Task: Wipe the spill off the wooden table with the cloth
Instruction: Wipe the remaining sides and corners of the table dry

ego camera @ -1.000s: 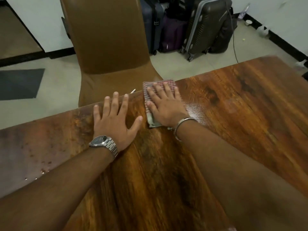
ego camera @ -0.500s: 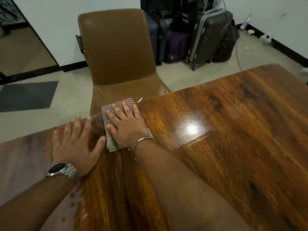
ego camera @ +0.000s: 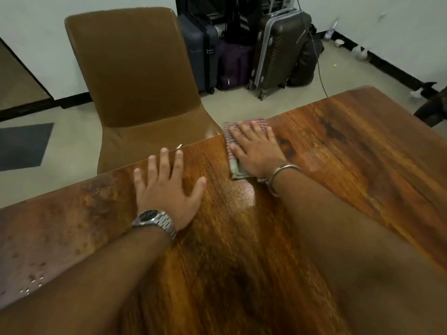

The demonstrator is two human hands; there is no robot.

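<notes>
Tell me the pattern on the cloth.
Small red-and-white checks on the cloth, with a plain pale corner nearest the wrist; seen in the head view.

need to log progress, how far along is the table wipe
Looks done: the wooden table by the right hand shows no droplets, only a light glare. In hand: that hand lies flat on the checked cloth at the far edge, while the left hand rests flat on the wood, holding nothing. Left: droplets sit on the dull patch near the left corner, well away from the cloth.
</notes>
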